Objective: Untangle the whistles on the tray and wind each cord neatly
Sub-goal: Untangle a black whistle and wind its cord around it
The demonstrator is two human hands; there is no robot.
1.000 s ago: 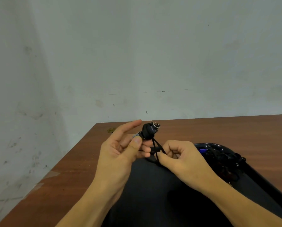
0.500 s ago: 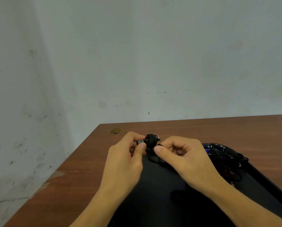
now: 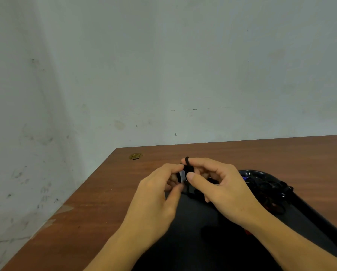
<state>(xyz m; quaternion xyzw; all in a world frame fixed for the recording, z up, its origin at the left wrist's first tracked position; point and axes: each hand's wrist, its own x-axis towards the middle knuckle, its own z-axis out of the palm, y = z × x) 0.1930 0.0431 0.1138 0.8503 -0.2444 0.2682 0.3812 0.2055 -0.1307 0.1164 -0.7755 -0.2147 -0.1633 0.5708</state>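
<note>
Over the brown table (image 3: 109, 208), both hands' grips pinch a small black cord-wound whistle (image 3: 185, 174).

A brown wooden table (image 3: 97, 202) stands against a scuffed, pale grey-green plastered wall (image 3: 163, 65). A small brass-coloured round fitting (image 3: 135, 156) sits near the table's far left corner.

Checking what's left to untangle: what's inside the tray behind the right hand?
A dark tangle of cords with a blue piece lies in the tray. The right hand covers part; whistle count unclear.
</note>
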